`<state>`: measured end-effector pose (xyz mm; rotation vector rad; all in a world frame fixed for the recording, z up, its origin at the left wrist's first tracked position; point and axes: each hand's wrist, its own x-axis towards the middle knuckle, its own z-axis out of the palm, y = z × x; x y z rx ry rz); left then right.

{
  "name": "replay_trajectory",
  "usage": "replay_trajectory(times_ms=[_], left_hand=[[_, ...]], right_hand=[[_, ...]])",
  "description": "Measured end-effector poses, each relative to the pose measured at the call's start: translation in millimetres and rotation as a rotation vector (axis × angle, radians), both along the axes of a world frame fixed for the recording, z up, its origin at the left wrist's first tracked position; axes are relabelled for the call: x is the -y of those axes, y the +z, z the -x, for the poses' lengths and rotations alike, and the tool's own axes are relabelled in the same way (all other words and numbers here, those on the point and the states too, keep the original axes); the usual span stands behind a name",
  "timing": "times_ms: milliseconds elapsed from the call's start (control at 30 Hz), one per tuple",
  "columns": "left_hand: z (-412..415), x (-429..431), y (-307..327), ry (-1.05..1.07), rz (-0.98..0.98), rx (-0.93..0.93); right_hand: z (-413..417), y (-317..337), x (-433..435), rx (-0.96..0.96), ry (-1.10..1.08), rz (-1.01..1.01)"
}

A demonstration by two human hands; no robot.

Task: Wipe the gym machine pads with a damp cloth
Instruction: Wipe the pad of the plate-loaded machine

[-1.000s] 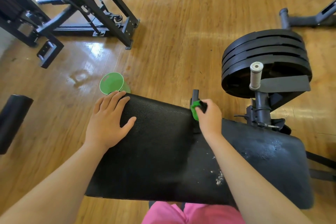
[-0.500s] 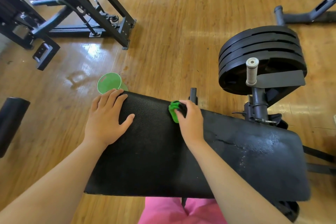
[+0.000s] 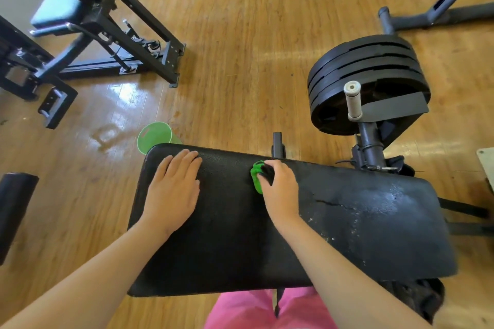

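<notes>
we brace the black pad [image 3: 240, 235] with our flat, relaxed left hand [image 3: 173, 189] so it stays steady while our right hand [image 3: 280, 189] grasps the green cloth [image 3: 256, 176] near its far edge

Green cup [image 3: 155, 136] seen on wooden floor [image 3: 240, 61], just beyond left grip [image 3: 172, 192]. Stack of black weight plates [image 3: 366, 72] noted beyond and right of right grip [image 3: 280, 189], grey-sleeved handle [image 3: 352, 101] upright before it. Black-framed bench [image 3: 120, 43] set well beyond left grip. Black roller [image 3: 13, 211] cut off by frame edge, well left.
</notes>
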<state>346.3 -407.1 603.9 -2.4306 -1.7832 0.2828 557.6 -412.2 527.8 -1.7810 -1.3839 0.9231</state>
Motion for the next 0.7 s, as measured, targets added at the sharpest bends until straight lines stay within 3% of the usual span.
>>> replay_trajectory(times_ms=[100, 333, 467, 700], left_hand=[[-23, 5, -8, -0.109, 0.101, 0.035], [-30, 4, -21, -0.127, 0.156, -0.012], [-32, 5, -21, -0.101, 0.149, 0.031], [-35, 5, -21, -0.074, 0.147, 0.079]], right_hand=[[-2, -2, 9, -0.004, 0.070, -0.027], [-74, -38, 18, 0.119, -0.116, 0.071], [-64, -34, 14, 0.080, -0.188, 0.092], [8, 1, 33, -0.032, 0.083, -0.036]])
